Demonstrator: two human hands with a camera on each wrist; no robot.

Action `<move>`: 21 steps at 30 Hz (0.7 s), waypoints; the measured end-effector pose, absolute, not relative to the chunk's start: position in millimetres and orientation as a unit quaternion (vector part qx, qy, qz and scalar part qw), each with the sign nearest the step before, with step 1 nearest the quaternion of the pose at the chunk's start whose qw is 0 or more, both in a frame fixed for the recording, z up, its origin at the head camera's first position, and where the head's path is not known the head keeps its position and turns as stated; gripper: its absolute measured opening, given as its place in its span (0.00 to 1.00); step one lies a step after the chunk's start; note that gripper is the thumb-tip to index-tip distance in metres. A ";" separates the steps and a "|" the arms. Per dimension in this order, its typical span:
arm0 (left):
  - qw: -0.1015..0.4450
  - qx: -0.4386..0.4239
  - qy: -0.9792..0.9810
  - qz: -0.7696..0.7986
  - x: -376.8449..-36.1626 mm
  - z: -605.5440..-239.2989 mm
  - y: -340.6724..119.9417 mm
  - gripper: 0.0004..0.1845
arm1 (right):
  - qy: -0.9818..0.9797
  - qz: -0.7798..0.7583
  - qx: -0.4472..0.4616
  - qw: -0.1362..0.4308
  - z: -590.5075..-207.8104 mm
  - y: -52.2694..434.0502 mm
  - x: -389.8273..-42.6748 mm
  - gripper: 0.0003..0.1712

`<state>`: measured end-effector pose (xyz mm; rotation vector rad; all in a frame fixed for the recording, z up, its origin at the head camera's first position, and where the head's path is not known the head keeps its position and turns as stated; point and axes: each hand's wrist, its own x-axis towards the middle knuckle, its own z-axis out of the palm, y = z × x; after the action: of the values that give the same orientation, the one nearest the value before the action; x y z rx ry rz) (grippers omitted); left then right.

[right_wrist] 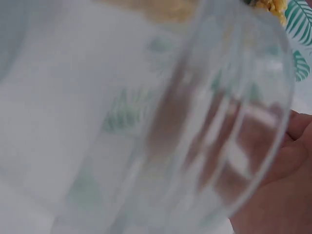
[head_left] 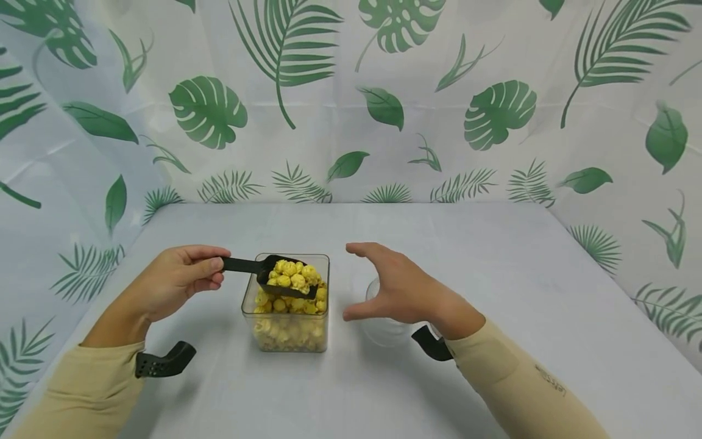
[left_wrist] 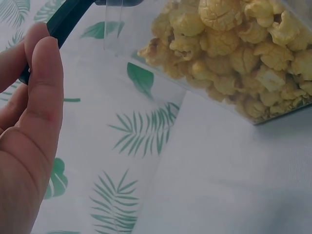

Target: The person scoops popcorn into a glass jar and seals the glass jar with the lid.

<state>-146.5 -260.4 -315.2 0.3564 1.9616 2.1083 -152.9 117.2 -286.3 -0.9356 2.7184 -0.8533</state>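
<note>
Left hand [head_left: 178,280]: grip closed, thumb and fingers pinching black scoop [head_left: 253,266] by its handle. Scoop, heaped with yellow popcorn [head_left: 293,275], points to 3 o'clock over clear box [head_left: 285,314] on desk [head_left: 482,256]; more popcorn inside box. Right hand [head_left: 403,286], at box's 3 o'clock: grip spread wide, by clear container [head_left: 386,333]; contact unclear.

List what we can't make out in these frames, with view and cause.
Head: most of the clear round vessel, behind the right hand.
Right wrist: whether that hand touches the vessel, blurred through its clear wall.
Left wrist: whether the black scoop touches the popcorn below, cut off by the top edge.
Head: lettering on the right sleeve, too small.
</note>
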 end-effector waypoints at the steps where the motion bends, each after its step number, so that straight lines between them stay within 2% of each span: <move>1: 0.119 0.123 0.669 0.723 -146.3 -314.8 -259.6 0.11 | 0.906 -0.285 -0.305 0.067 -287.2 121.9 -152.3 0.57; 9: 0.113 0.140 0.654 0.735 -145.2 -310.5 -252.1 0.11 | 0.915 -0.301 -0.265 0.033 -303.1 160.7 -146.3 0.57; 21: 0.101 0.128 0.655 0.738 -145.0 -305.3 -238.9 0.09 | 0.907 -0.348 -0.236 0.034 -333.0 187.6 -139.4 0.58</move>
<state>-145.0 -238.9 -305.3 0.3779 1.9353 2.1786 -139.4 187.6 -333.0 -0.7248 2.7889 -1.0707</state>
